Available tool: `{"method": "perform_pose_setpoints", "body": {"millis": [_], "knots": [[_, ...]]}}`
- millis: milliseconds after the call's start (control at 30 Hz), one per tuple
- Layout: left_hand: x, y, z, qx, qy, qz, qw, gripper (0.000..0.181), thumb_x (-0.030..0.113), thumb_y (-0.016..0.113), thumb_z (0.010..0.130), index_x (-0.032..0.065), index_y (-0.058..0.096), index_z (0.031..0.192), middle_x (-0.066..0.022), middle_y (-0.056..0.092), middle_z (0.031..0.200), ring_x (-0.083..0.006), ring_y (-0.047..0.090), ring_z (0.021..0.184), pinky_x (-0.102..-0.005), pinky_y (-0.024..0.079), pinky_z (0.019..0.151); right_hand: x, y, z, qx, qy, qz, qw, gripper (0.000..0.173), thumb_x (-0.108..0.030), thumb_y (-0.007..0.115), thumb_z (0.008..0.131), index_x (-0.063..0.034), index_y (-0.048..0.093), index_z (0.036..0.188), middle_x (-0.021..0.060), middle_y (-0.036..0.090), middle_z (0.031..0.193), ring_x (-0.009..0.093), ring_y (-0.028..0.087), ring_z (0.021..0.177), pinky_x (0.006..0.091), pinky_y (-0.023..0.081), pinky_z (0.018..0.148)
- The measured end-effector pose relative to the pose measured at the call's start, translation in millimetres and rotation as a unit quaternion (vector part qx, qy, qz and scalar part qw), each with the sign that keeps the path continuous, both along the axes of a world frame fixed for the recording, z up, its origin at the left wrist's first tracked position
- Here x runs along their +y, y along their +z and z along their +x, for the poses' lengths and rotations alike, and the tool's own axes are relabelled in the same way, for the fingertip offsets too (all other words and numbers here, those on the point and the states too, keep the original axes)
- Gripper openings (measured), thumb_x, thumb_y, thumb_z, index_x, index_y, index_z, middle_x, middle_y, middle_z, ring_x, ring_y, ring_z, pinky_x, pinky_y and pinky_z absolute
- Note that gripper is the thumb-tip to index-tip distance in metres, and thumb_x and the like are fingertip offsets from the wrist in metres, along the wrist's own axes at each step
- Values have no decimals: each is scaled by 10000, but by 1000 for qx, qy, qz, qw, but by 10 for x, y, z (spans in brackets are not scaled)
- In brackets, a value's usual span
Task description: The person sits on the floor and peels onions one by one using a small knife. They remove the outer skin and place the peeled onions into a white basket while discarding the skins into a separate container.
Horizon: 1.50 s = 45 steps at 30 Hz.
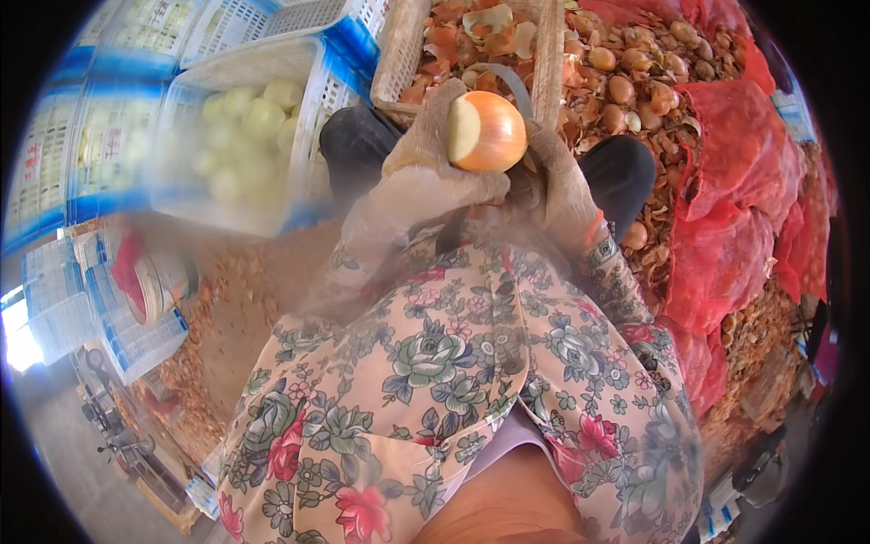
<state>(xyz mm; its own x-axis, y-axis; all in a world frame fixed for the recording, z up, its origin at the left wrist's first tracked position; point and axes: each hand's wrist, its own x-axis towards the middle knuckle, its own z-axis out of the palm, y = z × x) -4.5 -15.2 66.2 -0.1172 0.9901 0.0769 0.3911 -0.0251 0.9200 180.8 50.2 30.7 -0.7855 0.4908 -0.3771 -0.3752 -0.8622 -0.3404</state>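
My left hand (pixel 425 153), in a tan work glove, is closed around a large onion (pixel 493 132) with brown-orange skin. A pale peeled patch shows on the onion's left side. My right hand (pixel 557 166), gloved too, is at the onion's right side. A curved metal blade (pixel 510 81) arches behind the onion and runs down to my right hand, which seems to grip it; the handle is hidden. Below the hands is a floral smock. Beyond them stands a worn plastic crate (pixel 549 61) with onion skins (pixel 448 54) in it.
A white crate (pixel 309 129) holds peeled onions (pixel 262 119) at the left, beside several blue-and-white crates (pixel 115 136). Unpeeled onions (pixel 622 88) and loose skins lie at the right, next to red mesh sacks (pixel 741 149). A scale-like metal device (pixel 115 421) is at the lower left.
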Motion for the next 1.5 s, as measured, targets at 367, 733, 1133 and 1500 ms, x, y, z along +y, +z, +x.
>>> {"method": "perform_pose_setpoints", "body": {"millis": [367,733,1133,1500], "knots": [[-40,-47,-53,-79,13,-67,995,920,223,908,647,47,425,1410,-104,560,1305,-213,543,1208,-347,462,1022,36,767,273,-452,186,627,607,290,-317,658,897,-56,648,1022,94,693,753,300,678,702,397,523,655],[-45,-79,-195,-466,80,36,880,630,151,737,805,-61,473,1336,-176,581,1269,-298,611,1131,-422,524,961,-42,116,512,-531,186,669,486,298,-357,613,907,-78,644,1007,193,658,763,378,658,750,442,503,643],[24,-32,-60,-527,78,10,846,647,165,763,816,-15,471,1365,-137,595,1249,-256,588,1150,-376,486,990,-210,447,247,-447,-10,758,474,278,-206,718,825,-96,596,1049,115,635,795,315,660,660,412,496,561],[9,18,-58,-363,60,-6,930,763,71,795,754,54,407,1411,-140,593,1238,-257,598,1141,-357,548,925,-115,231,265,-481,-33,788,383,270,-212,677,835,-88,604,1062,107,648,835,287,640,608,382,489,523]]}}
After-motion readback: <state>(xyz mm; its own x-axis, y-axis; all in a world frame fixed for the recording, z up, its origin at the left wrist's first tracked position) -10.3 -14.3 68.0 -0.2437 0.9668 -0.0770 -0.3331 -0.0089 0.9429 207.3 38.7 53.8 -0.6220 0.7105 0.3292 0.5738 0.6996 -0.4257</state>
